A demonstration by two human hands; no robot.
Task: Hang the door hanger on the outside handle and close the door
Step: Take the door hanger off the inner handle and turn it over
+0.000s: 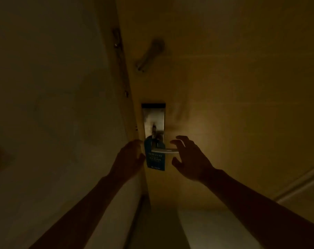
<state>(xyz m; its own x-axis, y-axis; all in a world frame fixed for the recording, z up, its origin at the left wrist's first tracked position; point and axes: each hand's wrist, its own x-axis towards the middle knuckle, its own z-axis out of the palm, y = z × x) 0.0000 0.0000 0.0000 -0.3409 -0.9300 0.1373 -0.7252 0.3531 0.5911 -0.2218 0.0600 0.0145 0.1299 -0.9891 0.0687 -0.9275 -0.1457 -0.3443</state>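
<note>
A blue door hanger (155, 159) with pale lettering hangs on the silver lever handle (166, 150), below a metal lock plate (153, 119) on the wooden door (224, 87). My left hand (130, 159) is at the hanger's left edge, by the door's edge, fingers curled; whether it grips the hanger is unclear in the dim light. My right hand (190, 157) hovers at the lever's free end with fingers spread, holding nothing.
A metal swing-bar latch (149, 54) sits higher on the door. The door's edge (124, 78) with its hardware runs along a pale wall (44, 105) on the left. A light floor strip (159, 230) shows below. The scene is very dim.
</note>
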